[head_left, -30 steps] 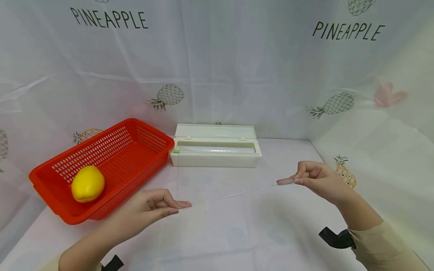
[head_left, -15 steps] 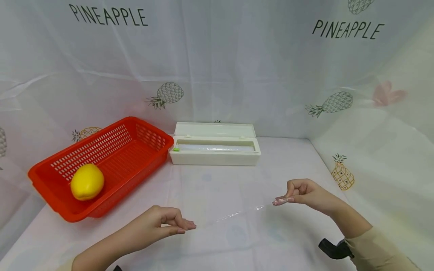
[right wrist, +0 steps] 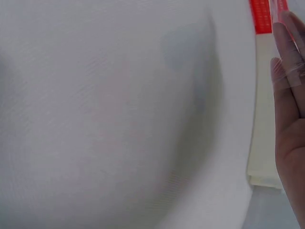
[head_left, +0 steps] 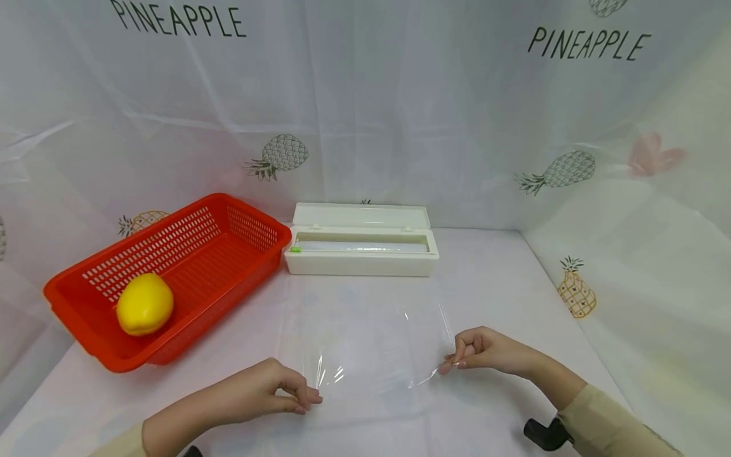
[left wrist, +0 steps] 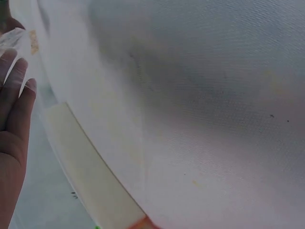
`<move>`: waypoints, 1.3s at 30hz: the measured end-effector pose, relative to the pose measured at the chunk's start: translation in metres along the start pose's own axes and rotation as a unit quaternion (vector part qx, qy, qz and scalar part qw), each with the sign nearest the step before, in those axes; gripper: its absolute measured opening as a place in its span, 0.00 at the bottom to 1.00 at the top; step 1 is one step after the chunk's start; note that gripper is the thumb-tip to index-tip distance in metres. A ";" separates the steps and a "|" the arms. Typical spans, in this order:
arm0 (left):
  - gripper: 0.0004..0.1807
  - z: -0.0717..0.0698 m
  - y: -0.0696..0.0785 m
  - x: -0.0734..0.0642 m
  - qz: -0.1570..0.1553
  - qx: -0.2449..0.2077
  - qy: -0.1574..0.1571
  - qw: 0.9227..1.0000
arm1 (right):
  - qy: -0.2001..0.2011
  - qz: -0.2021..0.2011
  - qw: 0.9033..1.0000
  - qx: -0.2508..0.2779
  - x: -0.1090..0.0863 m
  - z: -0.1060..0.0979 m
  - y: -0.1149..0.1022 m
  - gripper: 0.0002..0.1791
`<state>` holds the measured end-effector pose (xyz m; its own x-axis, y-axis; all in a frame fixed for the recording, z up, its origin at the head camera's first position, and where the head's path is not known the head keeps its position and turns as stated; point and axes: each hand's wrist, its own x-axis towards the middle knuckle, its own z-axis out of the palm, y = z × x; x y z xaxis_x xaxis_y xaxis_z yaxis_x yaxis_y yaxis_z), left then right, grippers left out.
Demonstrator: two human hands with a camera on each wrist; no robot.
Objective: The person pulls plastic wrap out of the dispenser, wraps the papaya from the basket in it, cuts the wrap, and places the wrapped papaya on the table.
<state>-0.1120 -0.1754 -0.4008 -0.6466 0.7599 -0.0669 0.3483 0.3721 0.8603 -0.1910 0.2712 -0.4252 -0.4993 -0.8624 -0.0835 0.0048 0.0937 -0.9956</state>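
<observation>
A clear sheet of cling film (head_left: 365, 355) stretches between the two hands, low over the white table. My left hand (head_left: 282, 388) pinches its near left corner between thumb and fingers. At the near right corner my right hand (head_left: 480, 349) pinches the film, which bunches slightly there. Part of the left hand (left wrist: 16, 109) shows at the left edge of the left wrist view, its thumb hidden. In the right wrist view, film lies across the fingers (right wrist: 286, 71). Most of the sheet's outline is hard to see.
Behind the film stands a white cling film dispenser (head_left: 361, 264), lid raised, with a roll (head_left: 362, 247) inside and a green slider (head_left: 296, 249). On the left, a red basket (head_left: 197, 266) holds a yellow fruit (head_left: 145, 304). A pineapple-print curtain (head_left: 411, 114) borders the table.
Both hands have come lower and nearer the body, the right hand also leftward. The film, earlier a thin line between them, now spreads out flat over the table.
</observation>
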 end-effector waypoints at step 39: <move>0.16 -0.001 -0.036 0.010 0.079 0.123 -0.048 0.988 | -0.053 -0.003 0.998 -0.044 0.017 0.007 0.022 0.14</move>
<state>-0.1322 -0.1816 -0.4323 -0.5077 0.8616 -0.0002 0.6011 0.3543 0.7164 -0.1933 0.2553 -0.4487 -0.4053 -0.9102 -0.0857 -0.0765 0.1272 -0.9889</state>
